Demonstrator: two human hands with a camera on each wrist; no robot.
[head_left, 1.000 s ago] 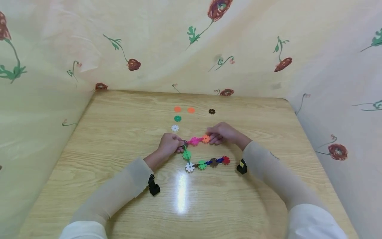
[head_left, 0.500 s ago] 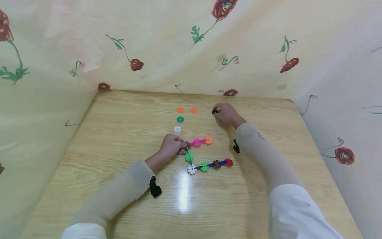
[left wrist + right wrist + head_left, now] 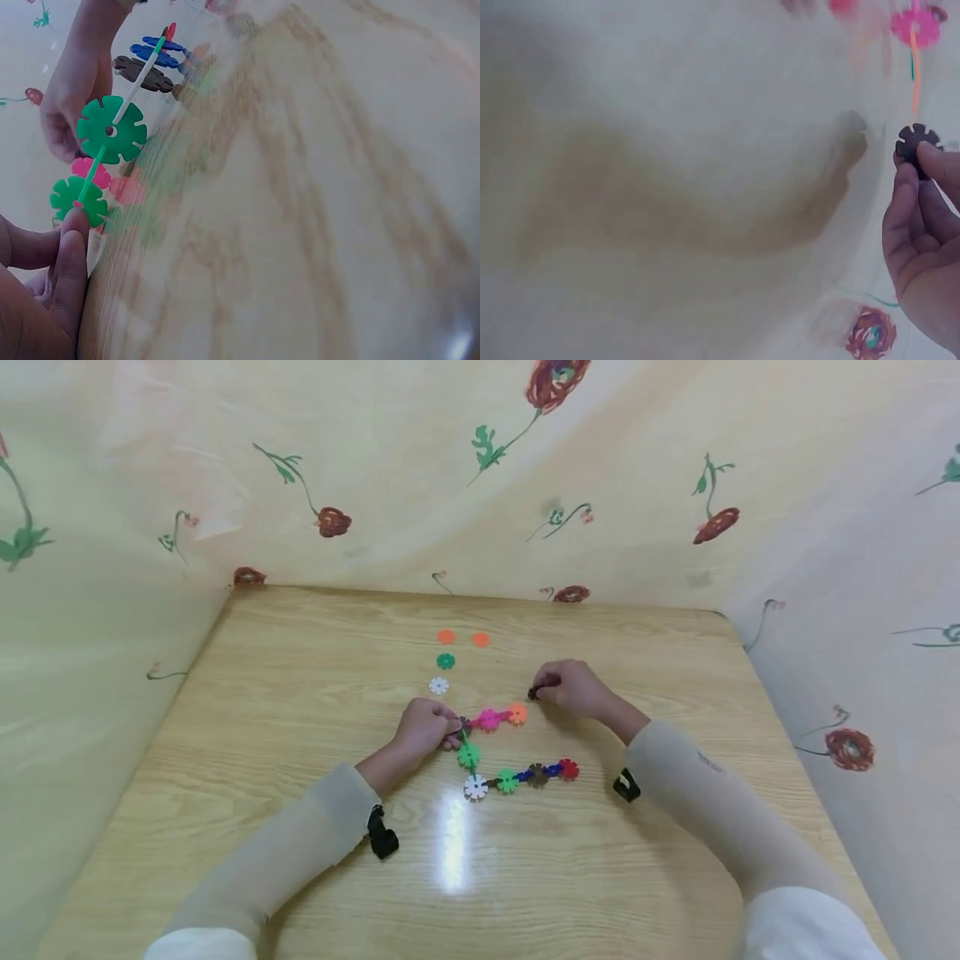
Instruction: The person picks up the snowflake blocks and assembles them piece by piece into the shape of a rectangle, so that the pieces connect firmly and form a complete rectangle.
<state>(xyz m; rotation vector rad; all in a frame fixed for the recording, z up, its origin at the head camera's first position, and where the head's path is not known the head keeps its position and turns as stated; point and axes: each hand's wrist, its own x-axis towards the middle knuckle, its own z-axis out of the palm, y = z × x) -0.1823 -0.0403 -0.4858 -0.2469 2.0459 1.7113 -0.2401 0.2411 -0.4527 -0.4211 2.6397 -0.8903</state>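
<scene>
Notched plastic discs are slotted together into a bent chain on the table. Its upper arm runs through a pink disc to an orange disc. Below the bend come a green disc and a white disc, then a lower arm ending in a red disc. At the upper bend my left hand pinches the chain, partly covering a dark disc there. My right hand pinches a loose dark brown disc between thumb and fingers, just right of the orange end and apart from it.
Loose discs lie beyond the chain: two orange ones, the left orange disc and right orange disc, a green loose disc and a white loose disc. Flower-patterned cloth borders the wooden table behind and at both sides.
My right hand left the chain's orange end, picked up the dark brown disc from the back of the table and brought it back toward that end. The left hand keeps its pinch in place.
</scene>
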